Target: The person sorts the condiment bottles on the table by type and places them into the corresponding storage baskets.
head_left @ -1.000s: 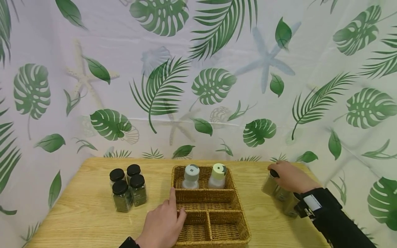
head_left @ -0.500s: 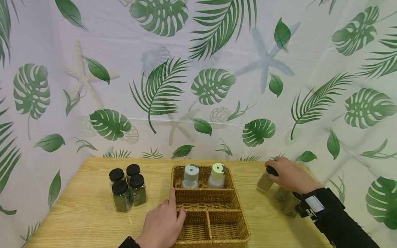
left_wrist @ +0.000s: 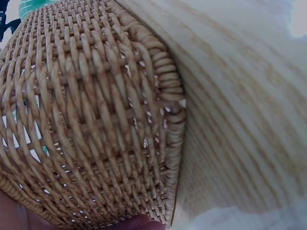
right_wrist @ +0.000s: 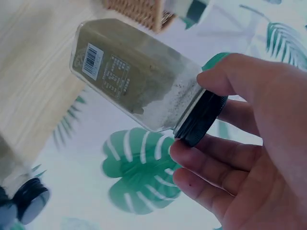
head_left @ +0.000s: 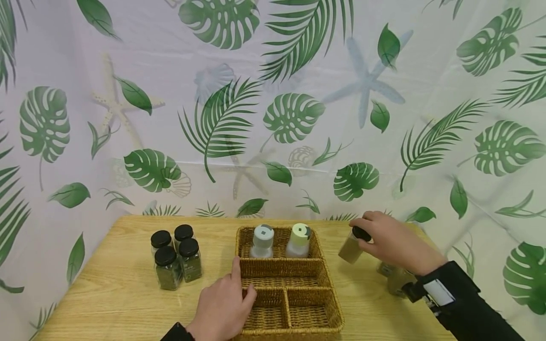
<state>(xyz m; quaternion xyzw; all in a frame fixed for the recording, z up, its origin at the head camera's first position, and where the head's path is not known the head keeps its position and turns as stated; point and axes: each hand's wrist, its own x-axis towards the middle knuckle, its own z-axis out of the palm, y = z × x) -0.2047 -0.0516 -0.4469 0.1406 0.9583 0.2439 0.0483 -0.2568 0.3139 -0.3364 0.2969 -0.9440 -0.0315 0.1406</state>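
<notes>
My right hand [head_left: 392,241] holds a glass spice jar [head_left: 351,249] by its black lid, thumb on one side and fingers on the other. Brownish-green powder fills most of the jar in the right wrist view, where a barcode label [right_wrist: 92,61] shows near its base. The jar is tilted, to the right of the wicker basket [head_left: 334,303]. At the basket's left wall, my left hand [head_left: 222,303] grips the rim, its index finger stretched along the outside and its thumb over the edge. A white-capped shaker [head_left: 262,241] and a yellow-capped shaker [head_left: 298,240] stand in the basket's back compartment.
Several black-lidded spice jars [head_left: 168,270] stand grouped at the left of the wooden table [head_left: 106,284]. More jars [head_left: 397,282] stand at the right, partly hidden under my right forearm. A leaf-patterned cloth [head_left: 273,180] hangs behind the table.
My right hand has lifted the spice jar away from the other jars on the right and carried it left toward the basket. My left hand and the basket have stayed put.
</notes>
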